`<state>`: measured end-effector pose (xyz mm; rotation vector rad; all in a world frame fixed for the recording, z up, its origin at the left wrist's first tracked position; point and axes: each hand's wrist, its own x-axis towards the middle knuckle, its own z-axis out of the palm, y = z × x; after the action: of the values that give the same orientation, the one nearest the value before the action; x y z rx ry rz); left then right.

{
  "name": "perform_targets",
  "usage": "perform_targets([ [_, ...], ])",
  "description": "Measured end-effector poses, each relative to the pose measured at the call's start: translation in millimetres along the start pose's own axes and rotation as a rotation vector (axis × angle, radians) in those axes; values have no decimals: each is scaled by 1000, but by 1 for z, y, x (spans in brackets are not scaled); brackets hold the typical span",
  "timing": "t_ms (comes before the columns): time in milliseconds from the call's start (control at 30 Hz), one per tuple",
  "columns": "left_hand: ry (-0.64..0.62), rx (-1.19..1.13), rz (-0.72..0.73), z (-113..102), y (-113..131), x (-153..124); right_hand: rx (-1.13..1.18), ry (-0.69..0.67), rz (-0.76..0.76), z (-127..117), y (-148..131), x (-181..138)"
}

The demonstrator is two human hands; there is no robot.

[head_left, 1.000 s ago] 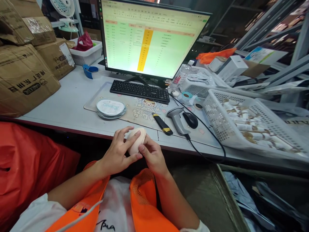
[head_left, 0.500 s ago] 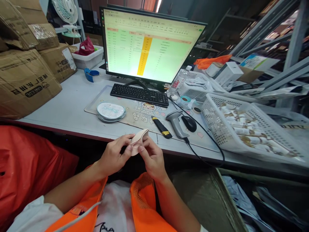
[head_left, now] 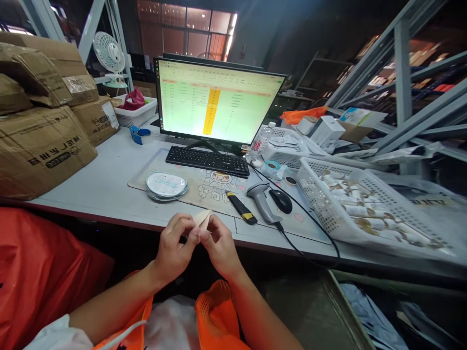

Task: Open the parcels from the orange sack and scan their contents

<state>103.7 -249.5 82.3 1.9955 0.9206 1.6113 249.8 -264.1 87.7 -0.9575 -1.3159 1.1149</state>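
We're looking at a warehouse packing station: steel racking [head_left: 404,92] is rising on the right, and taped cardboard cartons [head_left: 40,141] are piling up along the left of the grey desk [head_left: 105,180]. A monitor [head_left: 219,102] is glowing with a spreadsheet, a barcode scanner [head_left: 260,199] and box cutter [head_left: 241,214] are lying by the keyboard [head_left: 207,160], and a white basket [head_left: 365,209] is sitting full of small packed items.

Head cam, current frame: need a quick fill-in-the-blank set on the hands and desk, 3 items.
1. Both hands, left hand and right hand, pinch a small folded beige ____ between them.
2. The barcode scanner lies between the utility knife and the black ____.
3. The round tin rests on the desk mat, to the ____ of the keyboard.

Missing words: pad; mouse; left
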Motion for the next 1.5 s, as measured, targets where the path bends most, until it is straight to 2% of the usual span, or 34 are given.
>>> perform_targets([
  [133,-96,-141,-103,2,-2,-3,-82,-57,35,-4,-4,4],
  [233,-135,-261,-229,-2,-4,-2,-137,-125,-31,-10,-10,5],
  [433,4,-638,-584,-3,-12,5,-278,70,-110,-18,-12,1],
  [567,148,-848,-701,-16,-24,23,-278,180,-102,-36,-12,-8],
  [667,277,-903,-726,-30,-33,37,-239,259,-34,-55,-5,-18],
  [767,353,-924,-726,-40,-38,44,-138,341,31,-68,5,-26],
  [900,425,-903,-705,-47,-43,45,25,426,55,-74,8,-32],
  [1033,525,-913,-648,-58,-50,48,74,517,39,-80,5,-35],
  [1233,445,-930,-659,-63,-52,43,89,434,65,-83,8,-38],
  [1500,390,-825,-644,-60,-47,37,172,485,146,-74,13,-38],
])
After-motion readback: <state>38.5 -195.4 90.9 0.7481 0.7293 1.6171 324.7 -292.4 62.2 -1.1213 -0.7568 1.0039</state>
